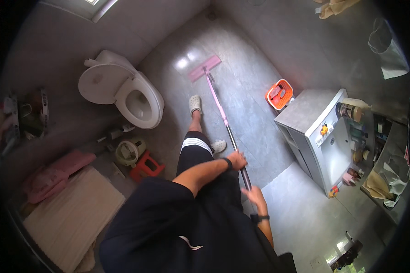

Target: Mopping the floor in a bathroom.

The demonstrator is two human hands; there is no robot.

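Observation:
A flat mop lies out ahead of me, its pink rectangular head [212, 62] flat on the grey tiled floor. From the head, a pole [232, 136], pink lower down and dark metal higher up, slants back toward my body. My left hand [236, 160] is closed round the dark part of the pole. Nearer its upper end, my right hand [256, 196] is wrapped on the same pole, slightly blurred. Dark bands circle both wrists. My feet in pale clogs [195, 103] stand left of the pole.
A white toilet [141, 107] with its lid raised stands at left. Below it are a red stool [146, 166] and a pale green bucket-like container [130, 152]. At right, an orange basket [284, 83] adjoins the washbasin cabinet [300, 141]. A beige mat [77, 214] lies lower left.

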